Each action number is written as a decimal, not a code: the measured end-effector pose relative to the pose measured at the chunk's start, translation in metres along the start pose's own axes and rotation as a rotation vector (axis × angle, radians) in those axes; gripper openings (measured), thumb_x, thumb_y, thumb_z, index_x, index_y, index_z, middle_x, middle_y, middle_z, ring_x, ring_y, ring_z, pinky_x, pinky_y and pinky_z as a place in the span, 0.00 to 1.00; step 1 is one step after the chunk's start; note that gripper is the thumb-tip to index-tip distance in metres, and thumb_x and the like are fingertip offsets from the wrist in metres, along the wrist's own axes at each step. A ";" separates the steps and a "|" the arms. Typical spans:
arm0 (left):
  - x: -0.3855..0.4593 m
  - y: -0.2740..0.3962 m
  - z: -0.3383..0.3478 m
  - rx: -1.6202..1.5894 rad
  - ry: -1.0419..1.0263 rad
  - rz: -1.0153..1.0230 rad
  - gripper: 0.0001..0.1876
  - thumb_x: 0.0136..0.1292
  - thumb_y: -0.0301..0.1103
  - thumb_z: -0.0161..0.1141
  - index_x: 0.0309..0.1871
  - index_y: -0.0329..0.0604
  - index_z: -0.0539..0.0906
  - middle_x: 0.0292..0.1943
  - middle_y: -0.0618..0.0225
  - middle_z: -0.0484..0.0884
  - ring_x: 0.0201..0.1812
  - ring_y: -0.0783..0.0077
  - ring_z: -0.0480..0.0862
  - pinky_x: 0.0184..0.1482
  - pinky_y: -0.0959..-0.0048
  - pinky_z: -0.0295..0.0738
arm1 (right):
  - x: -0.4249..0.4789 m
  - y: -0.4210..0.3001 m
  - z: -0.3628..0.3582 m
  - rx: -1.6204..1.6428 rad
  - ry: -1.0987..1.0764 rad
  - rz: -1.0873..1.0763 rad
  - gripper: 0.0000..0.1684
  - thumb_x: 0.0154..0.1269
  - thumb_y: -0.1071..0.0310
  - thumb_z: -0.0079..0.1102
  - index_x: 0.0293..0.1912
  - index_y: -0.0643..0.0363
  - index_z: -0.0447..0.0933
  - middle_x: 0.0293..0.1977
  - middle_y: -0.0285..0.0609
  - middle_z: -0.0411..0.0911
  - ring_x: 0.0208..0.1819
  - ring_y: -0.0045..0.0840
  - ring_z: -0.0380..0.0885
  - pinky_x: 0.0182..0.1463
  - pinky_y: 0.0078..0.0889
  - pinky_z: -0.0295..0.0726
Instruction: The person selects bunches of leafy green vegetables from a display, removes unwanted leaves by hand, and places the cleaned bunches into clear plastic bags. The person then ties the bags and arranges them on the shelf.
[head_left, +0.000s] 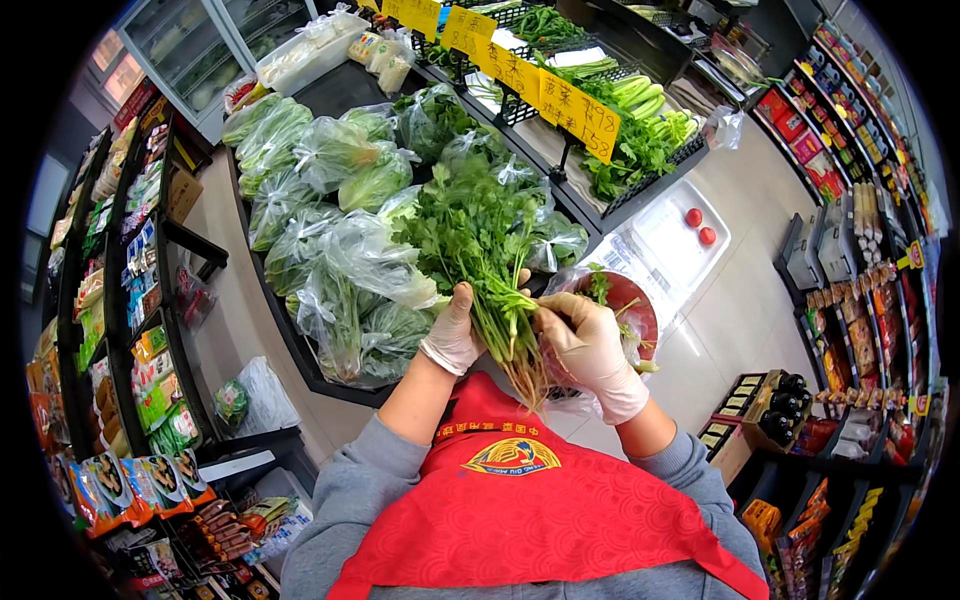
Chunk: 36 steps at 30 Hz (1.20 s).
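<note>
A leafy bunch of cilantro (480, 240) with thin stems and pale roots is held over the near edge of the produce stand. My left hand (459, 330), in a thin whitish glove, is closed around its stems from the left. Also gloved, my right hand (589, 349) pinches a green stem at the bunch's right side between thumb and fingers. The roots hang down in front of my red apron (525, 517). Beyond my right hand stands a red bin (645, 307) lined with clear plastic, with leafy scraps in it.
Bagged greens (337, 157) cover the black produce stand (259, 300). Behind them are black crates of vegetables with yellow price signs (577, 112). A white foam tray (679, 232) with two tomatoes (694, 217) lies right of the stand. Packed shelves (112, 262) rise on both sides.
</note>
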<state>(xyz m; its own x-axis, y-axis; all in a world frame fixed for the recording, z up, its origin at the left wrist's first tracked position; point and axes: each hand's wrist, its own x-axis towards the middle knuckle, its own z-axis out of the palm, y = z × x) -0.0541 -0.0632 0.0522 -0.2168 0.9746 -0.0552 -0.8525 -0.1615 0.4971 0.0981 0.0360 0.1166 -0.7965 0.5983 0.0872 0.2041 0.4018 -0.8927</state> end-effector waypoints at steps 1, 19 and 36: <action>-0.002 0.000 -0.004 0.009 -0.024 -0.024 0.53 0.43 0.66 0.67 0.63 0.31 0.65 0.56 0.60 0.75 0.53 0.65 0.79 0.57 0.66 0.75 | 0.000 0.002 0.001 0.167 0.008 0.067 0.10 0.64 0.67 0.57 0.44 0.62 0.76 0.28 0.43 0.80 0.27 0.24 0.77 0.34 0.22 0.75; -0.002 0.007 -0.004 -0.189 -0.069 -0.008 0.40 0.56 0.45 0.67 0.65 0.30 0.63 0.55 0.57 0.77 0.54 0.61 0.78 0.61 0.60 0.73 | 0.006 0.006 -0.024 1.248 -0.058 0.362 0.24 0.72 0.55 0.48 0.52 0.69 0.73 0.35 0.41 0.81 0.34 0.20 0.77 0.40 0.18 0.76; -0.015 -0.005 -0.003 -0.120 0.021 0.056 0.44 0.51 0.49 0.70 0.67 0.39 0.63 0.63 0.59 0.70 0.61 0.62 0.73 0.65 0.62 0.67 | 0.013 -0.010 0.036 -0.041 0.229 -0.242 0.07 0.55 0.74 0.60 0.35 0.63 0.74 0.52 0.55 0.72 0.50 0.42 0.73 0.54 0.36 0.71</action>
<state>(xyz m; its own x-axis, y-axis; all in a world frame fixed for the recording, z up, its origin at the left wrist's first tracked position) -0.0477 -0.0771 0.0477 -0.2747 0.9603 -0.0487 -0.8890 -0.2343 0.3933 0.0659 0.0150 0.1104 -0.6768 0.6206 0.3960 0.0512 0.5763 -0.8157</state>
